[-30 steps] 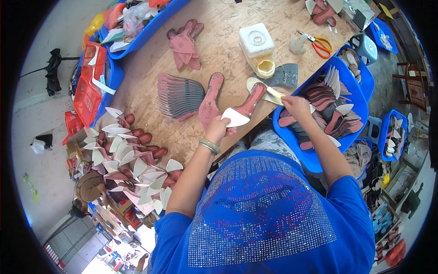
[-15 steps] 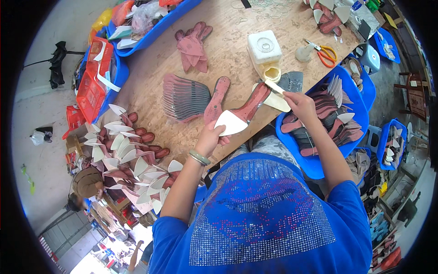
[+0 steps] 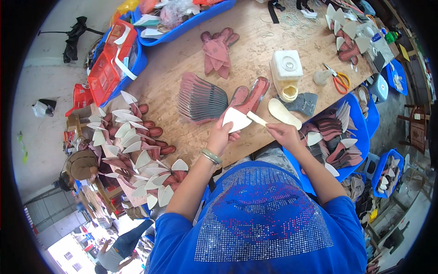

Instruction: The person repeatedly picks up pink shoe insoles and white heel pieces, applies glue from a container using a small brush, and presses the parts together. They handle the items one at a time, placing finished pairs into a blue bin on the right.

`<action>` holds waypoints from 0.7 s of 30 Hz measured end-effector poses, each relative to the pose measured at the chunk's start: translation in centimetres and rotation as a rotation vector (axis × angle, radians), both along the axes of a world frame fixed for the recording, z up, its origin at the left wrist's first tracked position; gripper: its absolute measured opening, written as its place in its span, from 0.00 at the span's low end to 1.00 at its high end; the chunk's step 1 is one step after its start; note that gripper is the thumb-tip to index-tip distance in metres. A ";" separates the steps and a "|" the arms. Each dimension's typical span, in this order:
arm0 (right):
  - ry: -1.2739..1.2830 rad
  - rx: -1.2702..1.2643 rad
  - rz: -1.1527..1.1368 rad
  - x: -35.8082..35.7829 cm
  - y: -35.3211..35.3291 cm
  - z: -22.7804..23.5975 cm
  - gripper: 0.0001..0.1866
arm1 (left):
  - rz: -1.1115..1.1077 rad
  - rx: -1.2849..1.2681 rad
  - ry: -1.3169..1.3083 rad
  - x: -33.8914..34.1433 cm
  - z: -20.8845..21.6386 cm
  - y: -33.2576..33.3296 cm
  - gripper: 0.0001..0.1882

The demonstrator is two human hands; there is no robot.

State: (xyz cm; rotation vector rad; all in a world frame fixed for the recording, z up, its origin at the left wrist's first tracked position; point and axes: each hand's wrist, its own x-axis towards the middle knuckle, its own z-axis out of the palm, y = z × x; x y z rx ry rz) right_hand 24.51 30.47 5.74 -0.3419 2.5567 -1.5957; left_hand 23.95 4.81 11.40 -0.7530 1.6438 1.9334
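My left hand (image 3: 222,138) grips a reddish shoe insole (image 3: 257,95) by the pointed white piece (image 3: 235,119) at its near end. My right hand (image 3: 285,136) pinches a pale flat stick (image 3: 257,119), whose tip lies at the insole beside the white piece's edge. Left of the held insole, a fanned stack of insoles (image 3: 200,98) rests on the wooden table, with a single insole (image 3: 238,97) at its right side. A cream sole-shaped piece (image 3: 284,114) lies beyond my right hand. Behind it stands a white plastic container (image 3: 287,68) with a yellowed opening.
Insoles with white pieces (image 3: 137,146) crowd the table's left end. More insoles fill a blue tub (image 3: 362,157) at right. Orange-handled pliers (image 3: 340,82) and a small bottle (image 3: 321,76) sit far right. Dark grey pieces (image 3: 306,104) lie by the container. Another person (image 3: 116,255) is at lower left.
My right hand has brought the stick down and left, from the insole's far end to the white piece's edge. The held insole has turned more upright. The whole view has shifted.
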 end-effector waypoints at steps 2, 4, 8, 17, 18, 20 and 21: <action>-0.455 -0.296 -0.042 -0.3 -0.4 -0.4 0.10 | -0.040 -0.143 0.090 -1.3 0.4 -0.1 0.12; -0.676 -0.433 -0.054 -1.0 -0.5 0.8 0.11 | -0.135 -0.368 0.268 -3.2 0.1 -0.7 0.10; -0.851 -0.638 -0.174 -1.5 -0.4 2.0 0.12 | -0.356 -1.038 0.657 -11.4 -0.9 -2.9 0.11; -0.728 -0.628 -0.361 -1.0 2.4 2.9 0.13 | -0.629 -1.822 0.786 -21.1 -4.4 -8.0 0.23; -0.720 -0.613 -0.391 -0.9 3.1 2.5 0.13 | -0.639 -1.712 0.772 -20.5 -4.7 -7.5 0.24; -0.703 -0.588 -0.449 -0.6 4.4 1.7 0.13 | -0.658 -1.500 0.740 -16.7 -4.4 -5.8 0.26; -0.711 -0.507 -0.451 -0.5 5.2 1.3 0.13 | -0.646 -1.437 0.730 -13.9 -5.0 -5.4 0.30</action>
